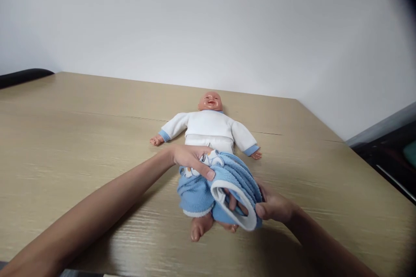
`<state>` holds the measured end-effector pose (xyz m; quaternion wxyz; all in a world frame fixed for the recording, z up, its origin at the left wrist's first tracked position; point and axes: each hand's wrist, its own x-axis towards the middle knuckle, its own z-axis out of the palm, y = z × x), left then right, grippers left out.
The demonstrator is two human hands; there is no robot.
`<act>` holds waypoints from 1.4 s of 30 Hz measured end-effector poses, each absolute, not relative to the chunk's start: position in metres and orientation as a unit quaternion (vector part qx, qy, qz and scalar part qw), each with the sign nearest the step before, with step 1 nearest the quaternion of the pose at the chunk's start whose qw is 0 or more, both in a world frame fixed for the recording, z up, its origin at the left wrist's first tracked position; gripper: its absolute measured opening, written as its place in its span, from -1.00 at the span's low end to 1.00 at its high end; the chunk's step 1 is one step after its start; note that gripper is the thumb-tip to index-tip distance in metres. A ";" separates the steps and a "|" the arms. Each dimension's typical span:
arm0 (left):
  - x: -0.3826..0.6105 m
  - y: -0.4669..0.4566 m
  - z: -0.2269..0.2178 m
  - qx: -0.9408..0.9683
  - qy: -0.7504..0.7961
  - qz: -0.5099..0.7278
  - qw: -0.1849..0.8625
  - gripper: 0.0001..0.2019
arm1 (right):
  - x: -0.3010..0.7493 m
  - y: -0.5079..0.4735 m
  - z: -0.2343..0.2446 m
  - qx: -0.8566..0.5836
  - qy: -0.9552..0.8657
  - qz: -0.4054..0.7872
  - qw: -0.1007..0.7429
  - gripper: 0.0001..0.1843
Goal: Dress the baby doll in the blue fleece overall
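Observation:
A baby doll point(210, 125) lies on its back, head away from me, in a white long-sleeved top with blue cuffs. Over its legs is a blue terry garment point(195, 194) with a cartoon print and white trim; the doll's feet show below the cloth. My left hand point(195, 160) grips the printed part near the doll's waist, thumb on top. On the other side, my right hand point(273, 204) pinches the rim of a round, white-edged opening, its thumb outside and some fingertips visible within. Bunched folds hide part of the doll's legs.
The doll rests on a wide wooden table point(81, 147), close to its front edge. Behind the table stands a white wall point(182, 30) with an opening at the top. Dark objects flank it: a black curved edge point(26, 77) at left and a black item point(390, 151) at right.

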<state>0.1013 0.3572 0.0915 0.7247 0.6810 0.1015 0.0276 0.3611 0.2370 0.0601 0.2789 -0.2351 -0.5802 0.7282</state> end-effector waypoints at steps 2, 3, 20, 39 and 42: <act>0.102 0.355 0.094 0.689 0.114 0.034 0.715 -0.57 | 0.356 0.236 0.063 -0.243 -0.551 0.738 0.305 -0.30; 0.102 0.354 0.095 0.694 0.123 0.039 0.709 -0.56 | 0.353 0.236 0.064 -0.252 -0.524 0.746 0.324 -0.33; 0.112 0.346 0.105 0.688 0.041 -0.006 0.725 -0.50 | 0.342 0.230 0.064 -0.441 -0.545 0.536 0.470 -0.54; 0.119 0.330 0.120 0.738 0.037 0.002 0.674 -0.57 | 0.310 0.159 0.078 -0.584 -0.445 0.474 0.486 -0.42; 0.123 0.320 0.124 0.793 0.080 0.007 0.604 -0.64 | 0.291 0.138 0.083 -0.622 -0.431 0.454 0.470 -0.39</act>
